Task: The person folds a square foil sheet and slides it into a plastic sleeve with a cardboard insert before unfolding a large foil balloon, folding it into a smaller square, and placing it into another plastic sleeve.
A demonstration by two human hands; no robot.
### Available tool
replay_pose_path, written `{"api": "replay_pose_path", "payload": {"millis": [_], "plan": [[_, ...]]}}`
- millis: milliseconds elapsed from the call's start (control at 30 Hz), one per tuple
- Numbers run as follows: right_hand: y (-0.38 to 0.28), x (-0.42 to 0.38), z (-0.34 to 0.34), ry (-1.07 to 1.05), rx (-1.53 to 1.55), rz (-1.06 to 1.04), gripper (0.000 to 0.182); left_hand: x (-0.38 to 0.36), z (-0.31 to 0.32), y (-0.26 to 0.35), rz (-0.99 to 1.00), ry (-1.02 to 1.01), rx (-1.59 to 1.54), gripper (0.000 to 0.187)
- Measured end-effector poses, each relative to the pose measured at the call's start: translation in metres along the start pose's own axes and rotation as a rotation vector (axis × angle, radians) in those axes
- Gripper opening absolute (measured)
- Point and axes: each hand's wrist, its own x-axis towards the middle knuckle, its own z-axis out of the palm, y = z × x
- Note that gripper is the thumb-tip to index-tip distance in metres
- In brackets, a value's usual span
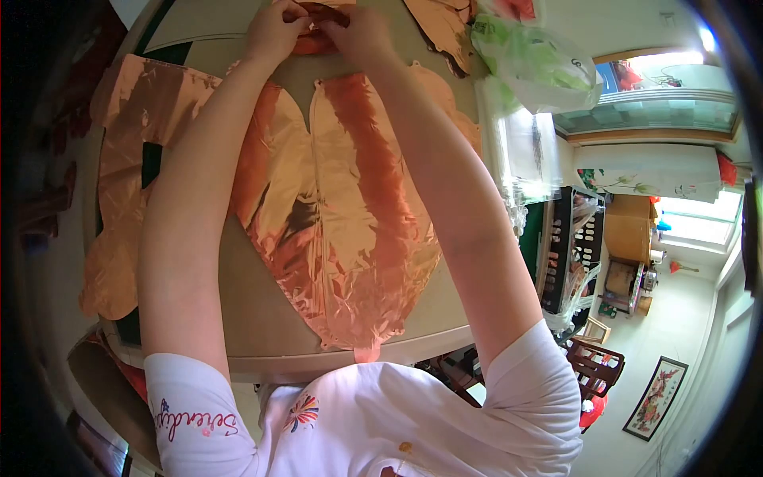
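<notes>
1 translucent green-and-white plastic bag point(548, 67) lies at the far right of the beige tabletop point(246, 310). 1 black slotted plastic crate point(566, 238) stands right of the tabletop. 1 black-framed rectangular floral picture point(656, 399) hangs on the white wall point(690, 318).

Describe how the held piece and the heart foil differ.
The held piece is in the left hand and right hand; the heart foil lies on the table. The held piece looks darker; the heart foil, brighter copper. The held piece shows much smaller than the heart foil. Both look orange-toned.
</notes>
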Motion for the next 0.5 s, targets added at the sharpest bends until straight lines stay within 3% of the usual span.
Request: {"api": "replay_pose_path", "payload": {"millis": [100, 167, 200, 300, 367, 400, 467, 500], "plan": [[-0.007, -0.004, -0.005, -0.065, -0.016, 0.039, 0.032, -0.002, -0.003, 0.010, -0.014, 0.012, -0.013, 0.016], [-0.007, -0.006, 0.003, 0.059, 0.083, 0.091, 0.030, -0.011, -0.007, 0.026, 0.013, 0.013, 0.132, 0.021], [-0.007, -0.005, 0.006, 0.122, 0.133, 0.116, 0.028, -0.019, -0.009, 0.039, 0.136, 0.072, 0.302, 0.020], [0.001, 0.017, -0.021, -0.124, 0.358, 0.331, 0.031, -0.037, -0.012, 0.058, 0.421, 0.160, 0.756, 0.024], [-0.015, 0.017, -0.047, -0.150, 0.166, 0.384, 0.030, -0.039, -0.010, 0.056, 0.499, 0.104, 0.980, 0.032], [-0.023, 0.015, -0.056, -0.163, 0.068, 0.409, 0.029, -0.038, -0.006, 0.050, 0.407, 0.000, 0.967, 0.034], [0.039, 0.055, -0.006, -0.044, 1.002, 0.223, 0.027, -0.034, 0.006, 0.034, 0.222, -0.209, 0.930, 0.040], [0.062, 0.069, 0.010, 0.028, 1.462, 0.105, 0.027, -0.032, 0.009, 0.031, 0.217, -0.199, 0.934, 0.040]]}}
